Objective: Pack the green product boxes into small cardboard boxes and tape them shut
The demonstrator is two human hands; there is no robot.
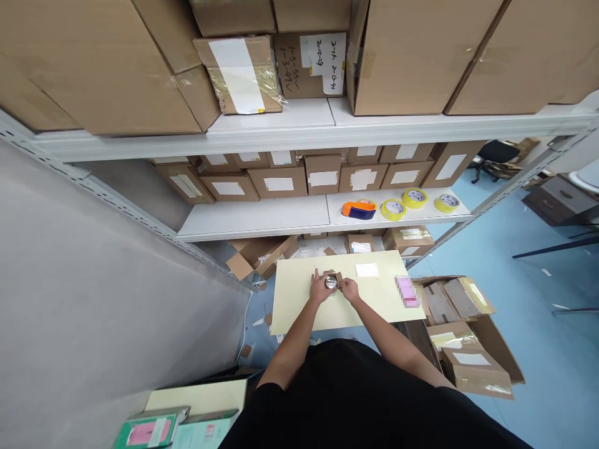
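Observation:
Above the pale yellow table (299,308), my left hand (319,289) curls round the side of a silver round object (331,282) whose exact kind is too small to tell. Behind and beside it shows a small brown cardboard box (339,275), partly hidden by my fingers. My right hand (349,290) is closed, its fingertips pinching the right edge of that box. To the right of the hands lies a white label sheet (367,270). A pink stack of papers (407,291), blurred out, rests near the table's right edge.
A metal shelf (262,215) stands behind the table with labelled cartons (283,182). It holds rolls of yellow tape (393,209) and an orange and blue tape dispenser (359,210). An open carton (262,254) sits left; more cartons (475,368) are at right. A wall (116,268) borders the left.

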